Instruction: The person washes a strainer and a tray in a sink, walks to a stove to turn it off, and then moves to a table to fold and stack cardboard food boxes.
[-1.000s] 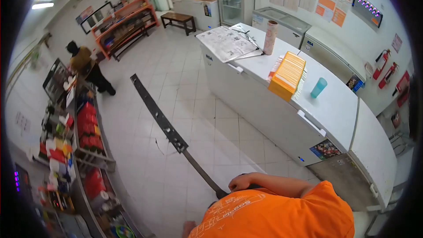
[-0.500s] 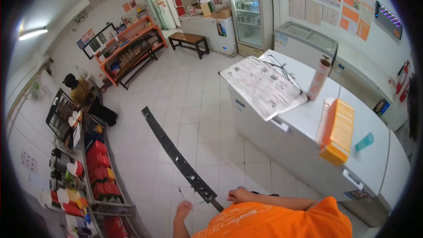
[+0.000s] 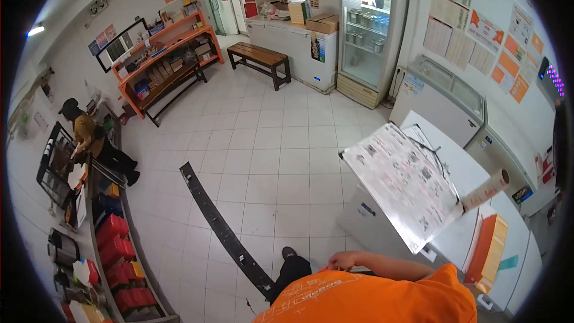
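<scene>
My right hand [image 3: 344,259] is held at the front of my orange shirt [image 3: 371,299], near the waist. Its fingers are curled, and a bit of something reddish shows beside them, too small to name. My left hand is out of sight. A long, narrow black strip [image 3: 222,231] with small whitish patches lies across the tiled floor, its near end beside my dark trouser leg. My dark shoe [image 3: 289,253] is on the tiles just right of that strip. Near the strip's lower end is a thin dark wire-like piece [image 3: 249,304].
To my right, a white chest freezer [image 3: 382,218] carries a printed board [image 3: 406,182], a plastic-wrap roll [image 3: 485,191] and an orange box [image 3: 487,251]. At left, a person [image 3: 92,137] stands by shelves with red boxes [image 3: 113,233]. A wooden bench [image 3: 260,55] and glass-door fridge [image 3: 365,36] are farther back.
My left hand has dropped out of view. The view has shifted, so the freezer sits lower and farther right. My shoe and leg now show beside the strip. My right hand stays at my waist.
</scene>
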Tool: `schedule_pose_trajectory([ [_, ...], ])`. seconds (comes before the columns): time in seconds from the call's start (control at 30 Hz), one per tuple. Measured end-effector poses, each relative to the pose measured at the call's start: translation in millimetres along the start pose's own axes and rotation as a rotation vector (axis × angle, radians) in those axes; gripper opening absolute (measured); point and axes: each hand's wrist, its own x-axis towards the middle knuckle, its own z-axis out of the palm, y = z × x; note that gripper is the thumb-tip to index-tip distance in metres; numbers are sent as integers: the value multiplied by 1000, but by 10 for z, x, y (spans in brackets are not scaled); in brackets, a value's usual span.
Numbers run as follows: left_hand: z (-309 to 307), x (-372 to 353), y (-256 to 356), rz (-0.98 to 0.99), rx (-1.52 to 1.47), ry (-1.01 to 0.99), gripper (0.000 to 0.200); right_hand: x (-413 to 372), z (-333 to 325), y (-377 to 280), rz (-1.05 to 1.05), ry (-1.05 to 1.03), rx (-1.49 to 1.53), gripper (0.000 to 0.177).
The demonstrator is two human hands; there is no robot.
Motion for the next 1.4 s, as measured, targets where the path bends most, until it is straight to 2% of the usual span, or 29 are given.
schedule_pose_trajectory([
  [0.07, -463, 457, 228, 46, 60, 13, 27, 130, -568, -673, 60, 84, -25, 37],
  [0.13, -1025, 1014, 553, 201, 297, 34, 28, 251, -1072, -1258, -64, 199, -379, 36],
  [0.17, -1388, 1350, 771, 391, 596, 62, 28, 440, -1222, -1242, -58, 203, -359, 36],
  [0.2, -1803, 1623, 999, 731, 1108, 137, 28, 714, -1382, -1151, -310, 333, -408, 37],
  [0.23, -2127, 2006, 1506, 402, 351, 280, 29, 929, -1552, -1128, -564, 467, -453, 38],
  [0.27, -2619, 2538, 2031, 324, 308, 196, 31, 1014, -1745, -1217, -564, 478, -434, 38],
  [0.3, -2954, 2853, 2619, 490, 403, 414, 31, 1074, -1910, -1289, -497, 356, -323, 34],
  [0.33, -3311, 2377, 3623, 488, -39, 317, 26, 1176, -2102, -1358, -432, 234, -217, 31],
  [0.4, -3765, 2805, 4645, 599, -210, 344, 16, 1452, -2542, -1505, -486, 250, -139, 29],
  [0.43, -3948, 2890, 5124, 739, -56, 416, 19, 1590, -2754, -1561, -537, 252, -69, 28],
  [0.47, -4016, 3059, 5512, 742, -45, 408, 19, 1719, -3008, -1645, -538, 258, -57, 28],
  [0.53, -4089, 3308, 6215, 894, -19, 127, 22, 1958, -3476, -2035, -561, 524, 19, 28],
  [0.63, -3774, 2879, 7229, 601, -85, -423, 26, 2213, -4293, -2471, -506, 397, 6, 31],
  [0.67, -3739, 2953, 7441, 609, 66, -655, 30, 2397, -4583, -2595, -476, 345, -77, 33],
  [0.73, -3763, 2662, 8026, 770, 287, -718, 26, 2658, -5117, -2816, -442, 364, -42, 42],
  [0.77, -3751, 2759, 8175, 667, 355, -590, 29, 2667, -5367, -2962, -319, 400, -84, 51],
  [0.8, -3822, 2895, 8314, 668, 345, -591, 29, 2647, -5646, -3081, -187, 440, -141, 61],
  [0.87, -3870, 3193, 8555, 754, 322, -339, 30, 2755, -6050, -3301, -145, 456, -147, 70],
  [0.93, -3964, 3510, 8786, 727, 221, -321, 28, 2975, -6397, -3464, -109, 466, -156, 80],
  [1.0, -4097, 3899, 9091, 680, 90, -306, 25, 3181, -6820, -3616, 39, 490, -24, 95],
  [1.03, -4182, 4118, 9267, 676, 78, -311, 25, 3233, -7073, -3678, 18, 483, 87, 98],
  [1.1, -4343, 4566, 9666, 925, 268, -124, 20, 3245, -7617, -3908, 18, 440, 64, 96],
  [1.13, -4512, 4688, 9964, 927, 255, -121, 20, 3294, -7920, -4046, 1, 408, 44, 94],
  [1.17, -4723, 4737, 10338, 976, 201, -33, 18, 3508, -8322, -4083, -88, 269, -166, 77],
  [1.2, -4923, 4763, 10727, 1025, 143, 57, 16, 3682, -8622, -4125, -81, 273, -183, 77],
  [1.27, -5208, 4981, 11275, 983, 70, 74, 13, 3929, -9068, -4209, -516, 579, 78, 59],
  [1.3, -5294, 5265, 11478, 934, 58, -17, 19, 3936, -9368, -4403, -545, 643, 85, 51],
  [1.33, -5379, 5406, 11721, 877, 49, -112, 26, 3945, -9633, -4556, -541, 647, 74, 51],
  [1.4, -5565, 5579, 12237, 890, 196, -112, 36, 4024, -10124, -4824, -273, 718, -117, 60],
])
